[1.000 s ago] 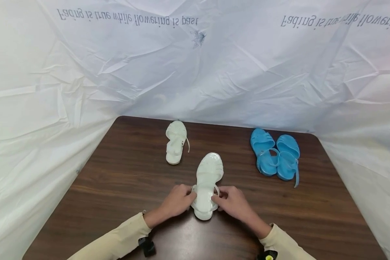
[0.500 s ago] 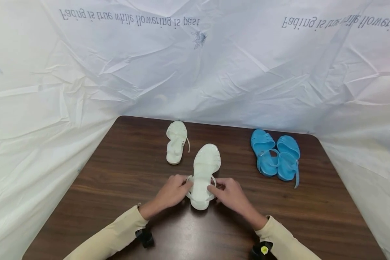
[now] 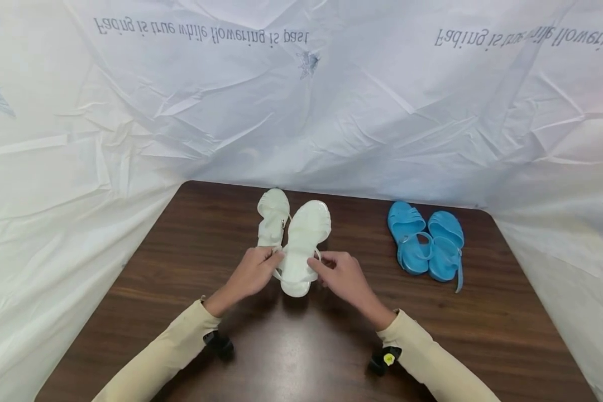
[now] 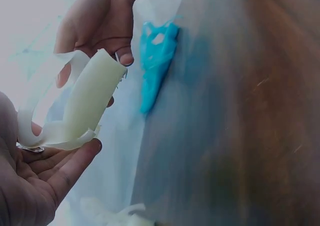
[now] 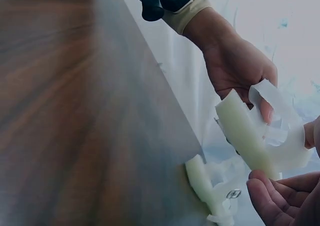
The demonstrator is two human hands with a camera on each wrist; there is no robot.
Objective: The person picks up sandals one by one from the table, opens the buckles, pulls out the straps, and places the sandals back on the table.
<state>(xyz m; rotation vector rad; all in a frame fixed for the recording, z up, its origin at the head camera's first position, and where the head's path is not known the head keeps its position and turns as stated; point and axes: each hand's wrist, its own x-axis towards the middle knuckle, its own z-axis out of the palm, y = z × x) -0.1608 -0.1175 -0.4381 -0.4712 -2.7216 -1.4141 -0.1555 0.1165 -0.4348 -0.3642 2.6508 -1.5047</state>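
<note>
Both hands hold one white sandal (image 3: 301,240) by its two sides near the heel, toe pointing away. The left hand (image 3: 251,271) pinches its left edge, thumb on top. On the opposite edge, the right hand (image 3: 343,276) pinches with the thumb over the insole and fingers beneath. Seen from the heel in the left wrist view, the sandal's thick pale heel (image 4: 92,96) is raised off the table. Just left of it lies a second white sandal (image 3: 273,215), its heel end hidden behind the left hand.
A pair of blue sandals, one at the left (image 3: 407,237) and one at the right (image 3: 445,245), lies at the table's back right. The dark wooden table (image 3: 191,251) has a white plastic sheet (image 3: 281,134) hanging behind and at its sides.
The two hands have carried the white sandal away from the person and slightly left, up beside the second white sandal. It has come off the table. The blue pair has stayed in place.
</note>
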